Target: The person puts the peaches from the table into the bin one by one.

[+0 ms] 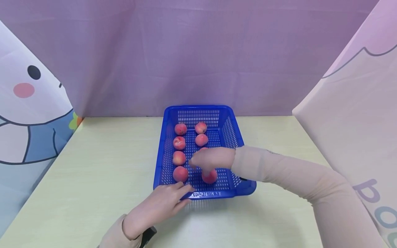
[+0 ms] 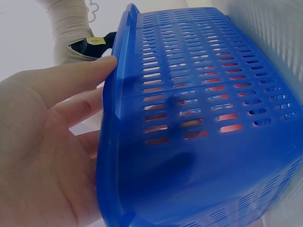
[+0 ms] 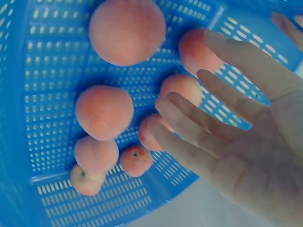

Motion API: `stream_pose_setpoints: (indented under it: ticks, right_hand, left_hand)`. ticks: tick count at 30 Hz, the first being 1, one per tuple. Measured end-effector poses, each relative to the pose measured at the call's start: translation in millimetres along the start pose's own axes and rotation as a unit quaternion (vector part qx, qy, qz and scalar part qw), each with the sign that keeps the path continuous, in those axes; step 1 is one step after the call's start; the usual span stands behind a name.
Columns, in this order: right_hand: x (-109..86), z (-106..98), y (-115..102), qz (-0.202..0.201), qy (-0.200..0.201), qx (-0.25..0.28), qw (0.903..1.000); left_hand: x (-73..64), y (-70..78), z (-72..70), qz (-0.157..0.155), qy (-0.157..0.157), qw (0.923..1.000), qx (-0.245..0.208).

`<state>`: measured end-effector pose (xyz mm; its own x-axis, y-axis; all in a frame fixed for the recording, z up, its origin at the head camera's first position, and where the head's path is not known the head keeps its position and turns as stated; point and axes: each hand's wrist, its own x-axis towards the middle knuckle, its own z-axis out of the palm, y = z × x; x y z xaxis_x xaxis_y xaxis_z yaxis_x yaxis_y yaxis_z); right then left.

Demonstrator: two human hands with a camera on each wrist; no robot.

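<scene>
A blue plastic basket (image 1: 158, 151) with slotted sides holds several pinkish-red peaches in two rows, including a left-row peach (image 1: 181, 174) and a near right-row peach (image 1: 209, 177). At the basket's near left corner, my left hand (image 1: 164, 201) grips the rim (image 2: 110, 123), thumb on one side and fingers on the other. Over the peaches hovers my right hand (image 1: 214, 159), partly covering the right row. The right wrist view shows that hand's fingers (image 3: 189, 146) extended and slightly bent, the palm bare, with a large peach (image 3: 128, 30) apart from it.
The basket stands on a pale yellow-green table (image 1: 108, 158), close to a purple cloth backdrop (image 1: 198, 58). Printed cloth panels stand on both sides, the left one (image 1: 31, 103) with a cartoon figure. A dark wrist device (image 1: 148, 236) is on the left wrist.
</scene>
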<state>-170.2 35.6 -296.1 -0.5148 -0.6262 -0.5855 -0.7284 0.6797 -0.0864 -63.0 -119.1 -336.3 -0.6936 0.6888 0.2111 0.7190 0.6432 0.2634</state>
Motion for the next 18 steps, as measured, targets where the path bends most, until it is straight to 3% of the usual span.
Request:
stream_pose_setpoints:
  ticks: [10,18]
  right_hand:
    - [-18.2,-12,6,-0.01,0.031,-0.031,0.999]
    - [-46.4,-15,25,-0.018,0.079,0.025,0.9964]
  left_hand:
    - [-0.6,-1.5,-1.6,0.008,0.004,0.9999,-0.011]
    - [-0.2,-2.9,-3.3,0.002,-0.007,0.9995,-0.03]
